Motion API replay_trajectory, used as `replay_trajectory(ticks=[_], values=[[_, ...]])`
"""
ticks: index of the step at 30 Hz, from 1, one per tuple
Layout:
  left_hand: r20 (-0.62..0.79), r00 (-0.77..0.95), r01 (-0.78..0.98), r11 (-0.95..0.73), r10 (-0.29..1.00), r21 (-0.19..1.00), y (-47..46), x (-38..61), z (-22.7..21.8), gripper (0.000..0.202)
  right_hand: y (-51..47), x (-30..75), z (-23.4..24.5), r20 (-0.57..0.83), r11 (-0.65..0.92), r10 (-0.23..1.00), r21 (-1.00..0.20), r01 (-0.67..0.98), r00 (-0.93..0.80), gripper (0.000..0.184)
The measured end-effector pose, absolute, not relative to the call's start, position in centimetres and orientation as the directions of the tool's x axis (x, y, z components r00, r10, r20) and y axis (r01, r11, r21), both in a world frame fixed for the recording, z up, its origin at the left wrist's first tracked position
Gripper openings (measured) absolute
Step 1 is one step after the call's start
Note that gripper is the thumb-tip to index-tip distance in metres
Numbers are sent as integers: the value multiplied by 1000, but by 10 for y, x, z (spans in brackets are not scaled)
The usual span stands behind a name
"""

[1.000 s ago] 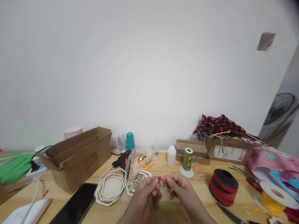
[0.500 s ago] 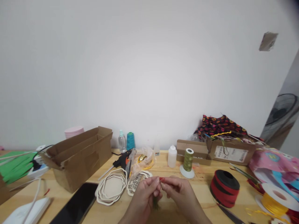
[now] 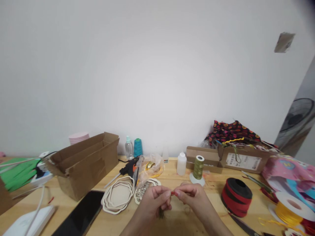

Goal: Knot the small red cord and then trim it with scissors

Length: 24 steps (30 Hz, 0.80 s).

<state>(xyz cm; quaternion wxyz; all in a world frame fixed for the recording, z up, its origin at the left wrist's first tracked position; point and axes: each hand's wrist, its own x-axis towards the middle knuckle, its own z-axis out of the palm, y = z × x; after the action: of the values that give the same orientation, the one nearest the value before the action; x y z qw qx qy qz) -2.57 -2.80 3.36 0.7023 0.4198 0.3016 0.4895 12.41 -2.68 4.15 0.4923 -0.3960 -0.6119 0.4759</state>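
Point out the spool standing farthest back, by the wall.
The teal spool, beside the clear bottle at the very back. The olive spool, red spool and yellow spool all sit nearer the person.

Nothing here can be read: the white shipping label (image 3: pixel 242 161) on the cardboard box (image 3: pixel 262 156) is too blurred to make out.

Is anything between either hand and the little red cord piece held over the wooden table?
Nothing visible. The left hand and the right hand both pinch the small red cord piece directly at their fingertips. The olive-green thread spool stands behind them, apart.
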Motion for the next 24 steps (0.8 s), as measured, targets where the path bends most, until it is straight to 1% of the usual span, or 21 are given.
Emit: replay_trajectory(ticks=[5,9,13,18,24], values=[[-10,315,-424,150,949,893,-30,-24,33,25,-26,126,40,367,399,906,-906,139,-209,23],[-9,288,-422,135,958,896,-33,-23,35,25,-28,125,41,427,472,875,-856,211,-229,22],[-24,276,-375,130,961,918,-31,-22,35,28,-29,123,40,496,542,839,-792,282,-224,19],[-30,276,-260,105,961,960,-26,-24,32,35,-30,123,39,517,561,828,-760,328,-220,17],[-14,221,-118,41,975,992,-29,-24,35,34,-32,125,42,508,543,839,-758,361,-197,16]])
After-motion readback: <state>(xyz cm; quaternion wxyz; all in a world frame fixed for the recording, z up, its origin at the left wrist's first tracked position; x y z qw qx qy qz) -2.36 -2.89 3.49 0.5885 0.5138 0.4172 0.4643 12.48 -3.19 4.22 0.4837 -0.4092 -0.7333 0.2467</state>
